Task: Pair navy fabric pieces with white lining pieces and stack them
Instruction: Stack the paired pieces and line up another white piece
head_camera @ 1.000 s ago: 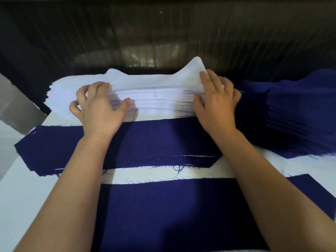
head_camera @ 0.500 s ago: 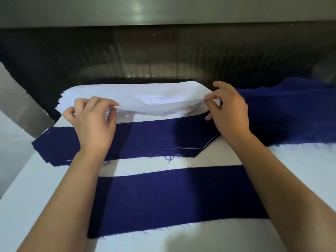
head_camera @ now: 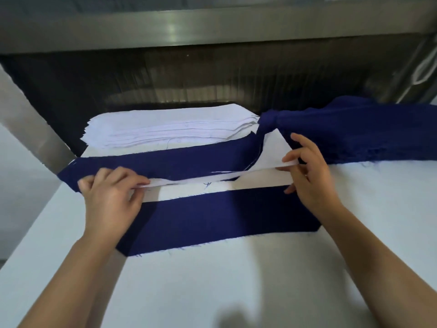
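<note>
Big white worktop (head_camera: 236, 280), navy heap (head_camera: 354, 133) off to my right, lining stack (head_camera: 165, 129) at the back. Two navy pieces are laid out: far strip (head_camera: 165, 162) just in front of the stack, near strip (head_camera: 224, 214) closer to me. A second ago I was peeling the top sheet off the stack. Now that lining piece (head_camera: 272, 152) is clear of it, stretched over the far strip's near edge. My left hand (head_camera: 111, 195) pinches one end and my right hand (head_camera: 309, 176) the other, both grips closed on it. Laying it on navy is probably next.
</note>
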Action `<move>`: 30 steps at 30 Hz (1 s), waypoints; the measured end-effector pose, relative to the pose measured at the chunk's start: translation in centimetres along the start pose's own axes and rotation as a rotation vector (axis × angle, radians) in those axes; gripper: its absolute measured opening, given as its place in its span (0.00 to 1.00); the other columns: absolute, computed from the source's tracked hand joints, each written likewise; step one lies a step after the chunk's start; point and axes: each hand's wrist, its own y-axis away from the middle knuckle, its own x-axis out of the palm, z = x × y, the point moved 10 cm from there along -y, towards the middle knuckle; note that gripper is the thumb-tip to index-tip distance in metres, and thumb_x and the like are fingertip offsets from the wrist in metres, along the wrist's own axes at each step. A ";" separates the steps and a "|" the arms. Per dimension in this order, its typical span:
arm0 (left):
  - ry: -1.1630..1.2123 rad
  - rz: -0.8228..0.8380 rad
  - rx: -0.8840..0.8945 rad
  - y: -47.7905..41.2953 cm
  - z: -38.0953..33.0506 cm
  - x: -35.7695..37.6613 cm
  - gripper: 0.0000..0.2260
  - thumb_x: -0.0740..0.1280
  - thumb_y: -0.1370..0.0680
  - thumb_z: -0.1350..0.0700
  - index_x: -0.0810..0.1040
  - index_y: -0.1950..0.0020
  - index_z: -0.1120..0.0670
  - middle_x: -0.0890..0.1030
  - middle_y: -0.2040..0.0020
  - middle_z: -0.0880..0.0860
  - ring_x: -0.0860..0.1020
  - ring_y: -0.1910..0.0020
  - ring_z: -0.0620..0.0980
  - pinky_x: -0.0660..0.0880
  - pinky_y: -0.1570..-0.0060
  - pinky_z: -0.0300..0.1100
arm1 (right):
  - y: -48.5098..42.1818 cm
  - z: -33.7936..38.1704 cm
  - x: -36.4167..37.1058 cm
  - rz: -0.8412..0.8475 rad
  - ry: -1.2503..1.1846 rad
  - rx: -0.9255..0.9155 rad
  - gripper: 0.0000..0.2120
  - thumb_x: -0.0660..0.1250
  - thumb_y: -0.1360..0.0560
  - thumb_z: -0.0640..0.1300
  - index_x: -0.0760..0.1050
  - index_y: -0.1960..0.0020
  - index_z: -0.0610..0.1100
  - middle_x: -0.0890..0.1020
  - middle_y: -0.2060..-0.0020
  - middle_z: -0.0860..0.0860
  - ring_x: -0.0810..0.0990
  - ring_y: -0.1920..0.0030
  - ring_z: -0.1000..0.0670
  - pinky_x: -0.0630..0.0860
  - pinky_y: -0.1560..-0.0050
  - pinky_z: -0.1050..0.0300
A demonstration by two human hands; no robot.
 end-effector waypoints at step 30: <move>0.615 0.173 -0.425 5.8 3.4 2.1 0.19 0.54 0.28 0.69 0.78 0.57 0.48 0.81 0.52 0.43 0.75 0.52 0.31 0.68 0.49 0.23 | 3.6 -5.0 -2.8 -0.062 -0.072 0.263 0.17 0.54 0.29 0.27 0.72 0.68 0.43 0.79 0.54 0.57 0.75 0.49 0.55 0.75 0.47 0.46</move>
